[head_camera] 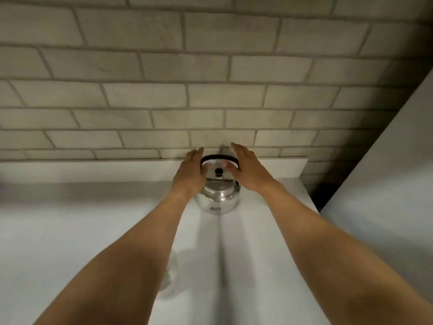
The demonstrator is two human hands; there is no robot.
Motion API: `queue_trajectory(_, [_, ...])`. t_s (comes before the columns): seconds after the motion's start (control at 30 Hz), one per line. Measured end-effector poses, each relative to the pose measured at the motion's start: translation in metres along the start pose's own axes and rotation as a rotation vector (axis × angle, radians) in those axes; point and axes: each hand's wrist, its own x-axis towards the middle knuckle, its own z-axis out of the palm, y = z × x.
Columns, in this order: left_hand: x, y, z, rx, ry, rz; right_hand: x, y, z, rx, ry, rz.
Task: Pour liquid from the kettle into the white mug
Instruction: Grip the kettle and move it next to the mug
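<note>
A shiny steel kettle [219,198] with a black arched handle and a black lid knob stands on the white counter [70,231], close to the back ledge. My left hand [189,174] is at the kettle's left side, fingers straight and apart. My right hand [248,167] is at its right side by the handle, fingers spread, thumb near the handle's end. Neither hand is closed on the kettle. No white mug shows. A pale, blurred rounded object [171,275] lies under my left forearm; I cannot tell what it is.
A wall of pale bricks [210,90] rises right behind the counter's raised white ledge [93,170]. To the right, a tall white panel [386,195] bounds the counter, with a dark gap in front of it.
</note>
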Motion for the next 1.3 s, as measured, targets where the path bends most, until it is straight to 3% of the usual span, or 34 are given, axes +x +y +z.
queue_trajectory(0.17, [0.020,-0.004,0.006,0.012,-0.026,0.026,0.029,0.010,0.015,0.065,-0.097,-0.135])
queue_trajectory(0.43, [0.013,-0.003,0.001,0.082,-0.051,0.074,0.031,0.010,0.006,0.139,-0.117,-0.097])
queue_trajectory(0.6, [-0.016,0.010,-0.017,0.090,-0.011,0.132,-0.002,-0.011,-0.013,0.178,-0.023,-0.099])
queue_trajectory(0.8, [-0.092,0.047,-0.062,0.113,0.114,0.321,-0.071,-0.053,-0.040,0.181,0.109,-0.233])
queue_trajectory(1.0, [-0.164,0.066,-0.085,0.015,0.084,0.290,-0.144,-0.081,-0.053,0.206,0.168,-0.312])
queue_trajectory(1.1, [-0.199,0.068,-0.080,-0.062,0.152,0.293,-0.170,-0.086,-0.055,0.208,0.166,-0.317])
queue_trajectory(1.2, [-0.243,0.061,-0.058,0.085,0.347,0.395,-0.190,-0.089,-0.056,0.187,0.152,-0.307])
queue_trajectory(1.3, [-0.281,0.048,-0.027,0.206,0.325,0.506,-0.204,-0.089,-0.056,0.181,0.127,-0.274])
